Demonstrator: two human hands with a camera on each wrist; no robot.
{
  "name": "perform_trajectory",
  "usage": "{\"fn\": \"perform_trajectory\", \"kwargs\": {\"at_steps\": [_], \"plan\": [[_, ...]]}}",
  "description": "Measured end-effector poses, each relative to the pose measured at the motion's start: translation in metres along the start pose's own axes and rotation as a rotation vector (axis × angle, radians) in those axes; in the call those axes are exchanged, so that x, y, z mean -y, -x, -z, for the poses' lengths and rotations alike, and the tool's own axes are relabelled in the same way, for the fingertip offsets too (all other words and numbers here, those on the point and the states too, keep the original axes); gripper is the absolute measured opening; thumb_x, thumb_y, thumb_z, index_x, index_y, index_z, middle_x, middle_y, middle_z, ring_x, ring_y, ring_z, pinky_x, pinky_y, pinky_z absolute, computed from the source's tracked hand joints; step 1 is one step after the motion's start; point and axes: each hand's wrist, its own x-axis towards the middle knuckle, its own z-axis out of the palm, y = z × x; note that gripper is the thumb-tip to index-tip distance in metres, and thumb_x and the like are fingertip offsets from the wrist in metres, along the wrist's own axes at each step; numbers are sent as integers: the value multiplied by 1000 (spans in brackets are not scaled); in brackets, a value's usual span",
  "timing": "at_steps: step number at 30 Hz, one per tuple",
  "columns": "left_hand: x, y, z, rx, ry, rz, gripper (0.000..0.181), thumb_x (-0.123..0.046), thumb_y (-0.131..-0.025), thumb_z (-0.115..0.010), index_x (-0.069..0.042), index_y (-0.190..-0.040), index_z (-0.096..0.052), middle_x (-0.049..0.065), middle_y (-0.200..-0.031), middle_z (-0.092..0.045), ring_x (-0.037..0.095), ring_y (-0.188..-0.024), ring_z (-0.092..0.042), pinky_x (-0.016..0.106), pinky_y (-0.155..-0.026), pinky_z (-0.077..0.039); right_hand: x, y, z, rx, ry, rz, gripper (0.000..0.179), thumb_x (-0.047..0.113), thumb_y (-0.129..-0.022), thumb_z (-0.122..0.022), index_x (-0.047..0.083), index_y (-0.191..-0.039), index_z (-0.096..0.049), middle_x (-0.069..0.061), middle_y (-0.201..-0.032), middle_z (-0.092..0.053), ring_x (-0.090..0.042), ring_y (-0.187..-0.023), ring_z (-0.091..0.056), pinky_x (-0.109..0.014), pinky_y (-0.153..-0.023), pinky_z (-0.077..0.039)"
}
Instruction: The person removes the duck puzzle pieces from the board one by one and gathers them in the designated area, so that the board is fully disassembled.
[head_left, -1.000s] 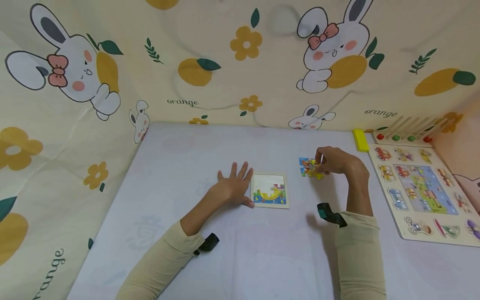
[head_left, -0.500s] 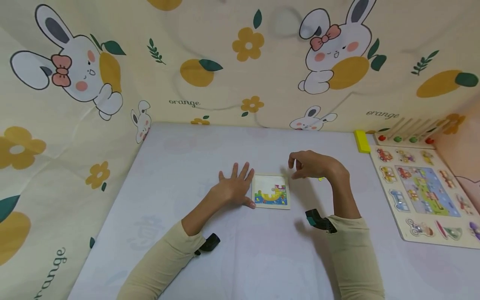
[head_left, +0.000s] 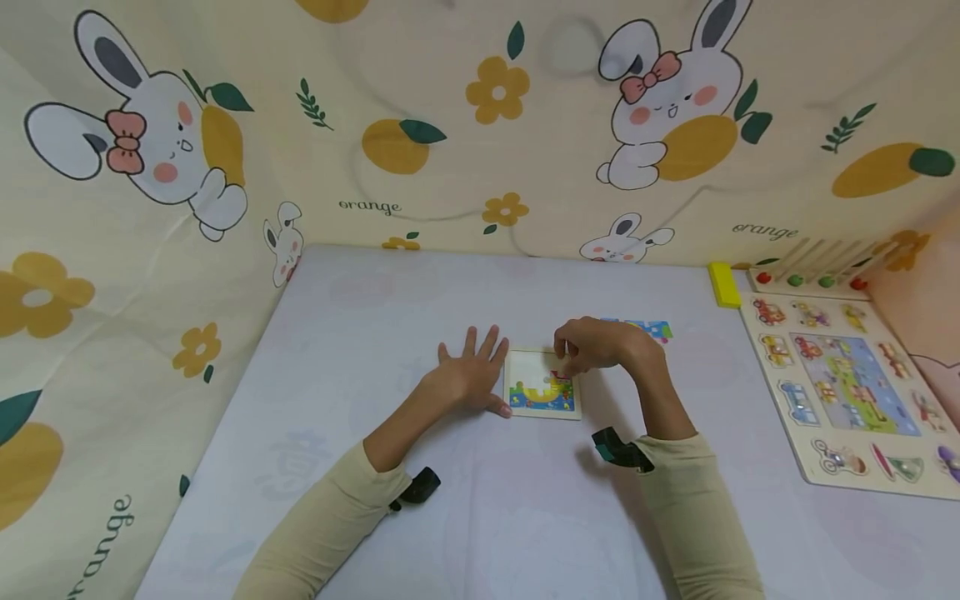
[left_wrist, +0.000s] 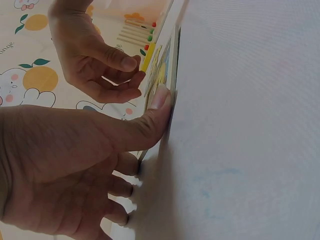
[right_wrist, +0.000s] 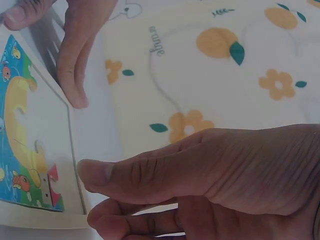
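A small jigsaw tray point(head_left: 530, 352) lies flat, with several joined pieces along its bottom and lower right showing blue, yellow and a bit of red. My left hand point(head_left: 467, 377) rests with spread fingers at the tray's left edge; in the left wrist view its thumb point(left_wrist: 159, 100) touches the rim. Over the tray's upper right corner hovers my right hand point(head_left: 588, 343), fingers bent. In the right wrist view, the thumb point(right_wrist: 97, 172) and forefinger sit apart by the rim, and I see no piece between them. Loose puzzle pieces point(head_left: 658, 331) lie behind the right hand, partly hidden by it.
At the right lies a large wooden picture board point(head_left: 780, 400) with vehicle shapes. Behind it are a wooden rack with pegs point(head_left: 810, 279) and a yellow block point(head_left: 723, 285). A printed cloth wall point(head_left: 420, 83) bounds the white table point(head_left: 360, 292).
My right hand has moved left from over the loose pieces to the tray's upper right corner, uncovering some blue and green pieces. The left hand and tray stay put.
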Motion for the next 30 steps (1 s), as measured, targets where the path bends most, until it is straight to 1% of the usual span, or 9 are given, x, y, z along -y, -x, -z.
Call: {"fn": "perform_trajectory", "kwargs": {"at_steps": [4, 8, 11, 16, 24, 30], "plan": [[0, 0, -1, -1, 5, -2, 113, -60, -89, -74, -14, -170, -10, 10, -179, 4, 41, -165, 1, 76, -122, -23, 1, -4, -4, 20, 0, 6, 17, 11, -94, -75, 3, -109, -71, -9, -100, -69, -18, -86, -61, -27, -75, -52], [0, 0, -1, -5, 3, -9, 113, -61, -89, -74, -14, -170, -10, 10, -179, 4, 42, -165, 0, 76, -121, -24, 1, -9, -7, 41, 29, 33, 8, 8, -93, -75, 7, -100, -72, -4, -92, -68, -15, -83, -57, -25, -73, -48], [0, 0, 0, -6, -1, -9, 113, -61, -89, -74, -14, -170, -11, 10, -179, 3, 42, -165, 0, 76, -121, -24, 2, -11, -9, 56, 34, 34, 5, 8, -93, -76, 8, -96, -72, -2, -88, -67, -14, -81, -57, -24, -72, -47], [0, 0, 1, -5, -2, -9, 112, -61, -90, -73, -13, -170, -10, 10, -179, 3, 42, -165, 0, 76, -122, -24, 2, -12, -9, 60, 39, 23, 6, 8, -93, -77, 8, -96, -71, -2, -87, -65, -14, -80, -56, -24, -71, -46], [1, 0, 0, -5, 2, -7, 111, -60, -90, -73, -13, -170, -10, 10, -179, 3, 42, -165, 0, 76, -121, -23, 3, -10, -10, 25, 62, 32, 8, 5, -94, -74, 8, -96, -67, -2, -87, -62, -15, -81, -54, -25, -71, -44], [1, 0, 0, -12, -9, -10, 112, -61, -90, -72, -14, -170, -11, 11, -179, 3, 42, -165, 0, 76, -121, -25, 3, -12, -11, 6, 60, 30, 13, 6, -92, -77, 9, -96, -65, -2, -88, -62, -15, -83, -54, -26, -74, -43]]}}
